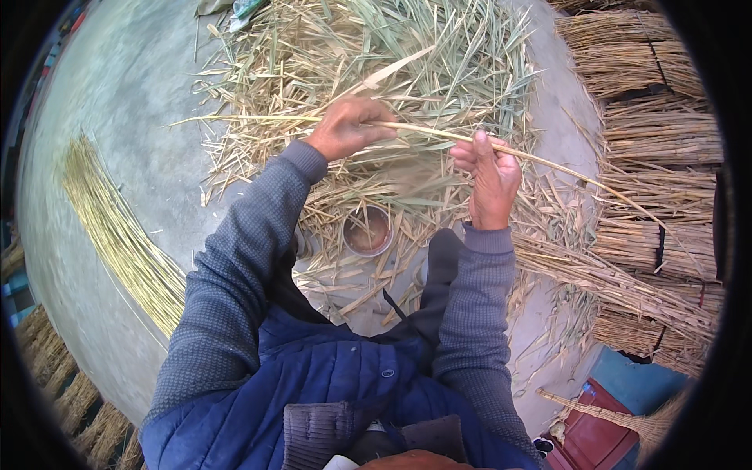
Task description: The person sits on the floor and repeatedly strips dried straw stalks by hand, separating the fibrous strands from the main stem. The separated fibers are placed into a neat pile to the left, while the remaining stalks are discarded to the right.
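A long, thin, straw-coloured reed stalk (pixel 427 131) runs nearly level across the view, sloping down toward the right. My left hand (pixel 348 128) is closed around it left of its middle. Farther right, my right hand (pixel 493 176) grips the same stalk, thumb on top and fingers curled behind. Both hands are above a large heap of dry leaf husks (pixel 439 59), pale tan and greyish green. Between my knees, a small round tub (pixel 346 235) stands among scattered husks; what it holds is hard to make out.
On the concrete floor (pixel 157 94) at left lies a sheaf of bare yellow stalks (pixel 125 227). Tied reed bundles (pixel 658 133) are stacked along the right. Loose reeds (pixel 619 290) lie toward my right knee. A hand broom (pixel 611 415) rests by a dark red object (pixel 591 446) at lower right.
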Tool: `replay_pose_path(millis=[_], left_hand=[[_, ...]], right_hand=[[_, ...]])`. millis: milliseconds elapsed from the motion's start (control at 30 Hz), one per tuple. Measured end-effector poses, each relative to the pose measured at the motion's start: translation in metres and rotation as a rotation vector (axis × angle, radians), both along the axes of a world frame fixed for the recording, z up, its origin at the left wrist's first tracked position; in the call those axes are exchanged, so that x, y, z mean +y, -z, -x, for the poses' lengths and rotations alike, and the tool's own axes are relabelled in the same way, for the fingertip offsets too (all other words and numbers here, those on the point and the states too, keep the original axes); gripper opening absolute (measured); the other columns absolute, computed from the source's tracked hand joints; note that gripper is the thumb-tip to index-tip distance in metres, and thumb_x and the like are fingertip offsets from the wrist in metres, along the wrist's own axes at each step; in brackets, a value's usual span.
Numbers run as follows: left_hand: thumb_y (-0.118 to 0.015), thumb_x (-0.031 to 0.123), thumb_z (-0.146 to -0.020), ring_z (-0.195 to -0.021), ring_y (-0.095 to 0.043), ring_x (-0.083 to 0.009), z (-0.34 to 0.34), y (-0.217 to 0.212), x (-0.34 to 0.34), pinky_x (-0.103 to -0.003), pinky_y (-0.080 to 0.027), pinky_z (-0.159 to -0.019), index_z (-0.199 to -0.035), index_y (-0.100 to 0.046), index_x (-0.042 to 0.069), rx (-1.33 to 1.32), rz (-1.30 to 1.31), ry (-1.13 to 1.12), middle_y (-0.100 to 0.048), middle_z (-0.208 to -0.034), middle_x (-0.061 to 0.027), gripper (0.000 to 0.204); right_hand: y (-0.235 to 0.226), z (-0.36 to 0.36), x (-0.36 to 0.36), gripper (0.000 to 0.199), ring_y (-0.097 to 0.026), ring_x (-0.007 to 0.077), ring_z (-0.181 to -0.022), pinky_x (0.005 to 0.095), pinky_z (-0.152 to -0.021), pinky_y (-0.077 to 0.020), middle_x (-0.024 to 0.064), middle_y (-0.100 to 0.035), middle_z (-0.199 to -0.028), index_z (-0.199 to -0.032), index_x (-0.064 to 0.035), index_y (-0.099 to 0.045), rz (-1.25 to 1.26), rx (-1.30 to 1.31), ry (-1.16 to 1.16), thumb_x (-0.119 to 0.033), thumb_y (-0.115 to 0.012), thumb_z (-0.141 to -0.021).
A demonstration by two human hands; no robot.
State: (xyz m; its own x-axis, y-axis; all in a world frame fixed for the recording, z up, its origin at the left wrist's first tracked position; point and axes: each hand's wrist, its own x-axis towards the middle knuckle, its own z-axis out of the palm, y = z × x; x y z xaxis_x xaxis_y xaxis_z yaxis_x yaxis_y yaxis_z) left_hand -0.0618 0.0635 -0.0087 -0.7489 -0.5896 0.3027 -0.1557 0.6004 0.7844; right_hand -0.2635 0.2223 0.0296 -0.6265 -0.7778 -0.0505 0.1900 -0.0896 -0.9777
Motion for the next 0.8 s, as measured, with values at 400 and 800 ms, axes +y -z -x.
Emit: replay_pose_path(millis=[400,800], left_hand=[[-0.084,0.017,-0.076,-0.078,-0.065,-0.0178,0.001,-0.011,0.008,-0.033,-0.043,-0.073,-0.084,-0.074,0.009,0.151,0.298,-0.106,-0.072,-0.084,-0.0021,0.014],[-0.076,0.023,-0.091,-0.077,-0.070,-0.0111,-0.057,-0.038,-0.045,-0.025,-0.056,-0.077,-0.098,-0.067,0.003,0.679,-0.526,-0.584,-0.074,-0.085,-0.0055,0.023]], right_hand=[[0.006,0.004,0.000,0.033,-0.069,0.0182,-0.063,0.0253,-0.056,-0.0558,0.0144,-0.070,-0.080,-0.100,0.0029,-0.062,-0.095,-0.093,0.052,-0.029,-0.070,-0.096],[0.015,0.023,0.003,0.037,-0.070,0.0169,-0.064,0.0231,-0.055,-0.0560,0.0145,-0.071,-0.080,-0.097,0.0055,-0.062,-0.092,-0.160,0.114,-0.030,-0.071,-0.096]])
